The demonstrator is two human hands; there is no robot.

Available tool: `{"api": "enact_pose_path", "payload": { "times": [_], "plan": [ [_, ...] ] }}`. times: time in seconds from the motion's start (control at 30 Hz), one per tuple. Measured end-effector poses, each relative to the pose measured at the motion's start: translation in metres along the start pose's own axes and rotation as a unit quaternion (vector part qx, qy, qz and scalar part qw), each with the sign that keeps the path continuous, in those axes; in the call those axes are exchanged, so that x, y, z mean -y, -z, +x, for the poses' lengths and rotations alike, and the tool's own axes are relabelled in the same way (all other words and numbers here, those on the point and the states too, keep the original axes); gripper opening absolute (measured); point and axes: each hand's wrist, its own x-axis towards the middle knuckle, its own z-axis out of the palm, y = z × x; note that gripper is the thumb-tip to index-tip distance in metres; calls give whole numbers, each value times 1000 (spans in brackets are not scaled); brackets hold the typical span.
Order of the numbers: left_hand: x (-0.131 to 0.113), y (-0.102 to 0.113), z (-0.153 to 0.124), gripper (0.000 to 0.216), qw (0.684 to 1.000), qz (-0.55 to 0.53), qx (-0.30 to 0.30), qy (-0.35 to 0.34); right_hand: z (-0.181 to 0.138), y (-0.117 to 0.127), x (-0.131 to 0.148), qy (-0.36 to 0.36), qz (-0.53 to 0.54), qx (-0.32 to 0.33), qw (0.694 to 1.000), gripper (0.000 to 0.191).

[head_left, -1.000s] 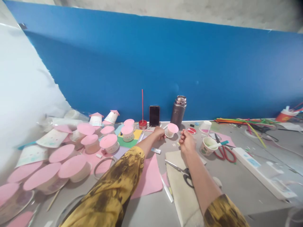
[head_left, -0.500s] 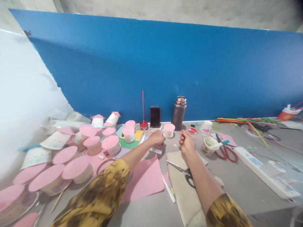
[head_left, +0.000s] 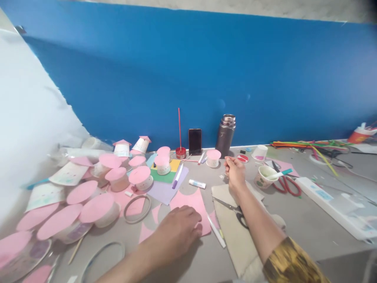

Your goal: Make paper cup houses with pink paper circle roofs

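While the left hand (head_left: pixel 179 231) is stretched palm down over the near part of a pink paper sheet with curved cut-outs (head_left: pixel 190 198), it covers much of that sheet from where I stand. Its fingers lie close together, loosely bent; their undersides are hidden, so I cannot tell whether they press on the paper or hold anything. The forearm behind it runs off the bottom of my view.

The right hand (head_left: pixel 235 173) is raised near the far end of a folded beige cloth (head_left: pixel 225 226), fingers curled and their tips drawn against the thumb. I can make out nothing between them. Just beyond it to the left, not touching, stands a small white paper cup with a flat round pink paper top (head_left: pixel 213 157), upright before a dark metal bottle (head_left: pixel 226 135).

The right forearm crosses the cloth and partly hides the handles of black-handled scissors (head_left: pixel 228 205); a pale rounded thing (head_left: pixel 279 221) peeps from behind it, too covered to name. Leftward, the crowd of pink-topped paper cups (head_left: pixel 97 208) overlaps and is cut off at the edge, as is a thin grey ring (head_left: pixel 121 247) at the bottom.
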Motion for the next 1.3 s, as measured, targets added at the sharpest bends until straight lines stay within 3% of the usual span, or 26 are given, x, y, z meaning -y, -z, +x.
{"api": "enact_pose_path", "payload": {
  "times": [0.13,0.3,0.5,0.67,0.97,1.2,1.3],
  "plan": [
    [8,-23,6,14,1000,7,20,2,-9,1,7,77,-117,24,990,38],
    [5,-20,1,12,999,18,34,3,-21,2,14,157,-275,86,945,25],
    [15,-17,-7,10,999,3,39,-35,-21,6,15,193,-399,119,888,24],
    [24,-27,-11,17,998,-33,40,-31,-17,9,15,210,-443,120,863,26],
    [12,-24,-20,20,991,-41,9,-126,-18,9,11,212,-447,113,862,26],
    [14,-16,-37,5,998,-66,15,-18,-21,6,14,204,-428,134,870,24],
    [17,-21,-48,9,997,-76,12,5,-26,5,19,200,-413,142,877,23]
  ]
}}
